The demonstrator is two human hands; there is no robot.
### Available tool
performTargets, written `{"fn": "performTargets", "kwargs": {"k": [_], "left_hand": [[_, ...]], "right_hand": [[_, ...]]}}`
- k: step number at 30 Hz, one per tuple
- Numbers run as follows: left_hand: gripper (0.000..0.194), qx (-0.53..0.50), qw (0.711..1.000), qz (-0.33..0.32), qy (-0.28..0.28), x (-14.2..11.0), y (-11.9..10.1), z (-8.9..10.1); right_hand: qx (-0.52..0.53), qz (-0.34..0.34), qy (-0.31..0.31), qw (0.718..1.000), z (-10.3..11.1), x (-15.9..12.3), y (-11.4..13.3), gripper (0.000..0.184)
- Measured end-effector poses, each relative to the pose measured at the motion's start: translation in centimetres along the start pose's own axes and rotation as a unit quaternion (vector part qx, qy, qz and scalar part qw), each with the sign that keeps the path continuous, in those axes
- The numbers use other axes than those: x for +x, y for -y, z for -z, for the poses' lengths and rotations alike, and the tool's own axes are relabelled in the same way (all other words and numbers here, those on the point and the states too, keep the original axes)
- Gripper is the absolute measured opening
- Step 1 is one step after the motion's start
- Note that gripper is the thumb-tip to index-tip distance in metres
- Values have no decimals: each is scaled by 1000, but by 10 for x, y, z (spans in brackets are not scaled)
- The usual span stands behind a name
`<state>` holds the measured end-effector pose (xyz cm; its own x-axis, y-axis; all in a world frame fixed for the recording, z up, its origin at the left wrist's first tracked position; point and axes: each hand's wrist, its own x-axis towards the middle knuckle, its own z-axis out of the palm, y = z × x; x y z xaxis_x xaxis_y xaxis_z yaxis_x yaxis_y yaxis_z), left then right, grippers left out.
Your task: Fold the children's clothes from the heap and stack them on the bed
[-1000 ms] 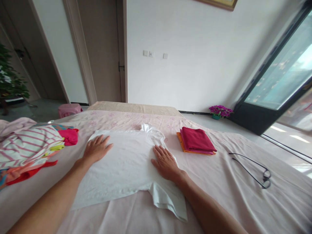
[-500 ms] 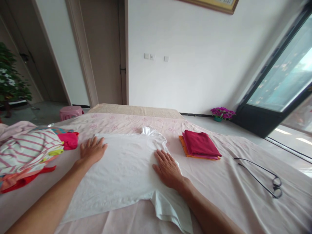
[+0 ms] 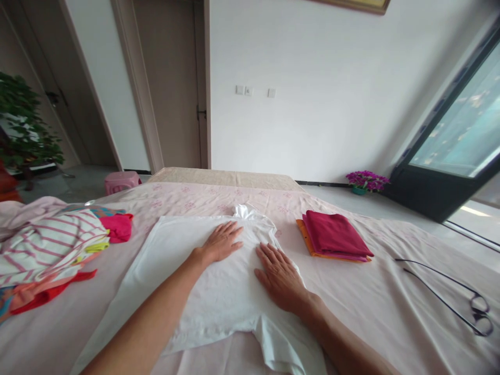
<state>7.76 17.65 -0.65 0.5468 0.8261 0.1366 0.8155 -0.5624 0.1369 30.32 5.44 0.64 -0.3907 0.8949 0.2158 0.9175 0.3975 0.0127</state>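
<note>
— Background, by a clock centred on the white shirt (image 3: 219, 291)?

— White wall (image 3: 304, 109) from 12 to 1 o'clock; brown door (image 3: 167, 88) between 11 and 12; pink stool (image 3: 123, 182) between 10 and 11; purple flowers (image 3: 369, 179) in a green pot (image 3: 358, 191) at 2.

— Support and lie of the shirt?

— Pale pink sheet (image 3: 390, 307), printed with small flowers towards 12. Shirt laid out mostly flat upon it, with a shiny gathered portion near 1 and an apparent sleeve (image 3: 279, 346), rumpled, at 4.

— Left hand (image 3: 223, 241)?

— At 12, palm down on the shirt, fingers straight and slightly parted, thumb apart.

— Right hand (image 3: 279, 278)?

— Near 3, likewise palm down on the shirt, close to its edge; fingers extended, thumb out to the side. Strip of white fabric between the two hands.

— Neighbouring objects?

— Folded dark red cloth (image 3: 336, 232) between 2 and 3, stacked over orange cloth (image 3: 304, 238), apart from the right hand. Eyeglasses (image 3: 478, 314) at 3, farther out, temples unfolded. Heap of mixed clothing (image 3: 118, 229) towards 9, including a pink-striped garment (image 3: 50, 242).
</note>
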Motion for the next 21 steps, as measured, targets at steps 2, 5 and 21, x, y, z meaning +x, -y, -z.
{"fn": "performTargets", "kwargs": {"k": [2, 5, 21], "left_hand": [[63, 17, 998, 54, 6, -2, 29, 2], [63, 32, 990, 137, 1, -11, 81, 10], [51, 107, 892, 414, -144, -68, 137, 47]], "right_hand": [[-3, 2, 3, 1000, 0, 1, 0, 56], [-4, 1, 4, 1000, 0, 1, 0, 56], [25, -23, 9, 999, 3, 0, 3, 57]]}}
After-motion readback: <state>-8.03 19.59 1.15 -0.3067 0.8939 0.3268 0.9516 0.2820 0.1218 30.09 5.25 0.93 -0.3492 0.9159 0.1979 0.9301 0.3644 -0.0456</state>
